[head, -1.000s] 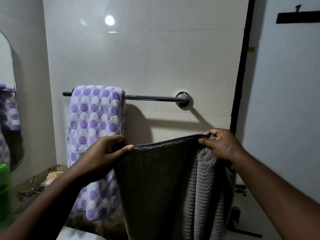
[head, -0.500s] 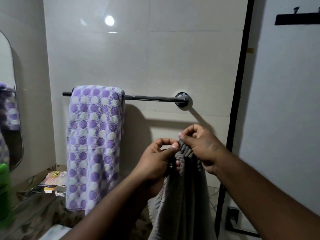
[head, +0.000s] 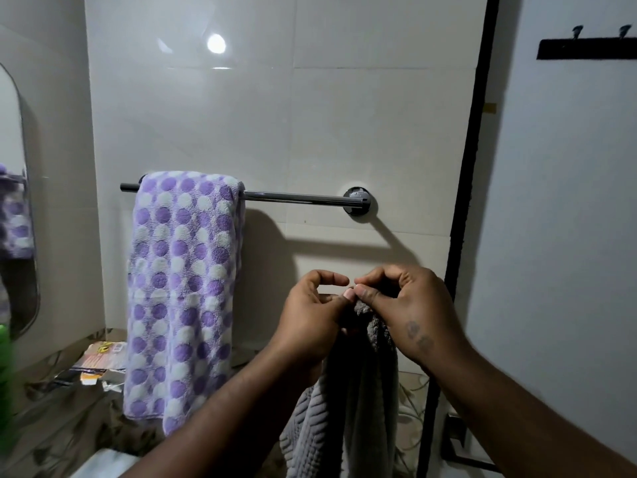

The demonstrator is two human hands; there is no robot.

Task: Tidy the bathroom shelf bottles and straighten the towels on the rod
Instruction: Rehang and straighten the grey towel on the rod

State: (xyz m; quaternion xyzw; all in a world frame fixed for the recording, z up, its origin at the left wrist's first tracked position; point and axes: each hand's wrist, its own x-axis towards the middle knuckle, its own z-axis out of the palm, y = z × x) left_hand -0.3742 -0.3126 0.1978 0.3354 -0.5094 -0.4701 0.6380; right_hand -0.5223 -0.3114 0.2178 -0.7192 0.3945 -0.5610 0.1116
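— Reaching in from the lower edge, both forearms angled up and inward, meeting just below the towel rod (head: 296,197).

— Holding what?

— Pinching the gathered top edge of the grey towel (head: 358,384). Left hand (head: 310,319) coming from the lower left, wrist bent, thumb pressing against the bunched cloth, forefinger curling over in an arch above it. Right hand (head: 410,308) coming from the lower right, back of the hand facing the camera, thumb and forefinger nipping the same bunch from the other side. Fingertips of the two hands nearly touching.

— Hanging free, the grey one?

— Dangling straight down from that pinch, folded lengthwise, ribbed side showing at the lower left. Not touching the rod; sitting below it, under its bare right half.

— And the other towel?

— Draping over the left part of the rod, the purple dotted towel (head: 182,288), reaching well down toward the counter (head: 51,426). Lying near its lower left edge, some small packets (head: 100,360) on the counter. Standing apart from the grey towel, with bare wall between.
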